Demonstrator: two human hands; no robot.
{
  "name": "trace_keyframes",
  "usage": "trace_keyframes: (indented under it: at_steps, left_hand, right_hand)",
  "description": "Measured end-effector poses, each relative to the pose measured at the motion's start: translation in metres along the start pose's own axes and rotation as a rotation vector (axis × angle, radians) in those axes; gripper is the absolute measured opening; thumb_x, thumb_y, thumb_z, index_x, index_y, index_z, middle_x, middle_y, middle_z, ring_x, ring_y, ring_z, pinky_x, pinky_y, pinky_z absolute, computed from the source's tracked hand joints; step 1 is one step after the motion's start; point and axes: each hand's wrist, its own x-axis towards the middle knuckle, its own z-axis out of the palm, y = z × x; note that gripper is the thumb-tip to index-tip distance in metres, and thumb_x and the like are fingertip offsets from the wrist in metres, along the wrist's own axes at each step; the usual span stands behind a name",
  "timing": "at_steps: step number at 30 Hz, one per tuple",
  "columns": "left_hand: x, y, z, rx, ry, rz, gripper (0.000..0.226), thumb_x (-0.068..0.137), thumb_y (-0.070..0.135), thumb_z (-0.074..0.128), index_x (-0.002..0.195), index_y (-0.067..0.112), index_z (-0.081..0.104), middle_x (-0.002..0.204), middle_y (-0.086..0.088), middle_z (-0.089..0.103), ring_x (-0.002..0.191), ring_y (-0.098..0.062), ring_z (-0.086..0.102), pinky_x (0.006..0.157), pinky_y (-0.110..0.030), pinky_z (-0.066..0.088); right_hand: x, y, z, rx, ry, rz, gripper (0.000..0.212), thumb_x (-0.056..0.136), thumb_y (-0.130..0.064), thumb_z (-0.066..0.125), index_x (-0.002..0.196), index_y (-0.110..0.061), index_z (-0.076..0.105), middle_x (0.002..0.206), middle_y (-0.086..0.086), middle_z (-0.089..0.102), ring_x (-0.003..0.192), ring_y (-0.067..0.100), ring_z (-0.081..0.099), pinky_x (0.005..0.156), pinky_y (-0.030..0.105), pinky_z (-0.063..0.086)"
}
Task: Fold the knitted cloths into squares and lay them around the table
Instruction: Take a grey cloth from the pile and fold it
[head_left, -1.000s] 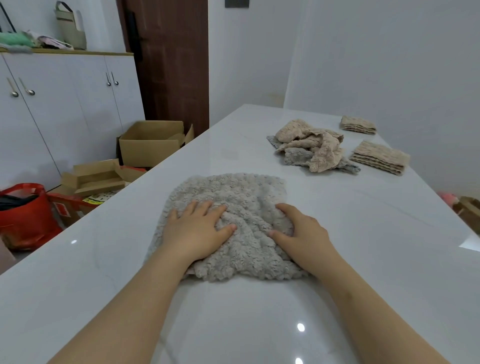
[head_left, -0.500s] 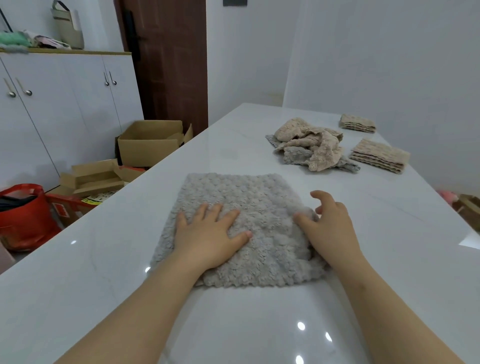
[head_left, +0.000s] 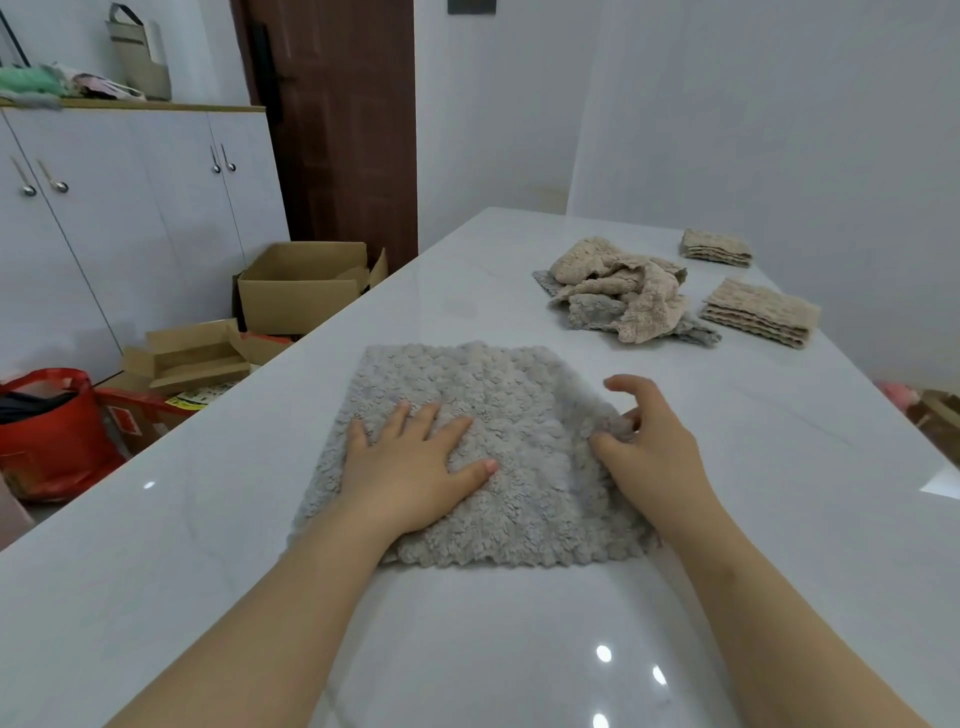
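Observation:
A grey knitted cloth (head_left: 509, 405) lies spread nearly flat on the white table (head_left: 779, 519) in front of me. My left hand (head_left: 415, 462) presses flat on its left half, fingers straight. My right hand (head_left: 649, 447) is at the cloth's right edge and pinches a raised bit of the fabric between thumb and fingers. Farther back lies a loose heap of beige and grey cloths (head_left: 623, 291). Two folded beige cloths sit at the right: a nearer one (head_left: 761, 312) and a farther one (head_left: 717, 248).
The table's left edge runs diagonally; beyond it on the floor are cardboard boxes (head_left: 301, 291) and a red bag (head_left: 52, 431). White cupboards (head_left: 130, 218) and a brown door (head_left: 343, 130) stand behind. The wall is close along the table's right side.
The cloth was bunched under both hands and now lies spread wider. My right hand slid from the cloth's middle out to its right edge and took hold of the fabric there.

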Motion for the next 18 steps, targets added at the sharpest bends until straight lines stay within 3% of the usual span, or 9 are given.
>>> trace_keyframes:
  at_steps: [4, 6, 8, 10, 12, 14, 16, 18]
  left_hand:
    - [-0.002, -0.002, -0.001, -0.011, -0.007, -0.042, 0.07, 0.083, 0.075, 0.015, 0.145, 0.046, 0.003, 0.158, 0.008, -0.006, 0.146, -0.02, -0.008, 0.113, -0.056, -0.005]
    - [-0.004, -0.001, -0.003, 0.002, 0.034, -0.025, 0.07, 0.082, 0.076, 0.016, 0.145, 0.046, 0.003, 0.158, 0.008, -0.01, 0.145, -0.021, -0.012, 0.112, -0.057, -0.007]
    - [-0.005, 0.001, -0.005, 0.035, 0.152, 0.008, 0.072, 0.082, 0.076, 0.015, 0.145, 0.045, 0.001, 0.156, 0.008, -0.016, 0.144, -0.021, -0.018, 0.111, -0.057, -0.01]
    - [-0.004, 0.001, -0.006, 0.039, 0.173, 0.032, 0.071, 0.083, 0.074, 0.014, 0.145, 0.045, -0.002, 0.156, 0.008, -0.018, 0.143, -0.02, -0.019, 0.111, -0.056, -0.01]
    - [-0.003, 0.0, -0.003, 0.03, 0.054, 0.032, 0.069, 0.084, 0.073, 0.014, 0.145, 0.045, -0.001, 0.157, 0.009, -0.013, 0.145, -0.019, -0.014, 0.112, -0.057, -0.008]
    - [-0.004, -0.003, -0.002, 0.017, -0.031, 0.025, 0.068, 0.084, 0.074, 0.015, 0.145, 0.046, 0.004, 0.158, 0.011, -0.005, 0.146, -0.017, -0.007, 0.113, -0.056, -0.005]
    - [-0.004, -0.006, -0.006, -0.037, 0.011, 0.024, 0.063, 0.085, 0.072, 0.019, 0.142, 0.046, 0.021, 0.157, 0.011, 0.01, 0.145, -0.016, 0.004, 0.113, -0.056, 0.001]
    - [-0.002, -0.008, -0.011, -0.111, 0.156, 0.017, 0.053, 0.087, 0.067, 0.023, 0.127, 0.041, 0.047, 0.148, 0.011, 0.035, 0.142, -0.015, 0.017, 0.114, -0.055, 0.008]
  right_hand:
    - [0.003, 0.008, -0.01, -0.101, 0.046, 0.116, 0.05, 0.083, -0.004, 0.05, 0.128, -0.024, 0.041, 0.087, 0.004, 0.054, 0.077, 0.018, 0.053, 0.062, 0.03, 0.041]
    - [0.002, 0.01, -0.011, -0.331, 0.019, 0.155, 0.051, 0.084, -0.01, 0.05, 0.131, -0.026, 0.039, 0.111, 0.007, 0.052, 0.095, 0.025, 0.055, 0.071, 0.034, 0.045]
    - [0.0, 0.006, -0.009, -0.54, 0.044, 0.078, 0.051, 0.086, -0.018, 0.051, 0.134, -0.026, 0.04, 0.134, 0.007, 0.041, 0.116, 0.028, 0.047, 0.085, 0.038, 0.042]
    - [-0.001, -0.001, -0.002, -0.56, 0.017, -0.044, 0.049, 0.088, -0.023, 0.049, 0.136, -0.026, 0.041, 0.145, 0.003, 0.036, 0.128, 0.027, 0.038, 0.101, 0.04, 0.034]
    - [-0.002, -0.006, 0.008, -0.503, -0.131, -0.115, 0.044, 0.091, -0.028, 0.046, 0.135, -0.028, 0.043, 0.142, -0.002, 0.043, 0.128, 0.023, 0.039, 0.106, 0.039, 0.032]
    - [-0.006, -0.008, 0.016, -0.497, -0.278, -0.157, 0.036, 0.092, -0.035, 0.046, 0.128, -0.031, 0.051, 0.127, -0.007, 0.057, 0.12, 0.018, 0.047, 0.102, 0.036, 0.034]
    - [-0.008, -0.011, 0.014, -0.351, -0.258, -0.129, 0.028, 0.093, -0.037, 0.048, 0.118, -0.031, 0.057, 0.107, -0.009, 0.065, 0.102, 0.014, 0.056, 0.09, 0.03, 0.04]
    - [-0.007, -0.012, 0.009, -0.106, -0.124, -0.037, 0.019, 0.093, -0.032, 0.049, 0.107, -0.029, 0.061, 0.09, -0.008, 0.066, 0.082, 0.012, 0.058, 0.071, 0.025, 0.043]
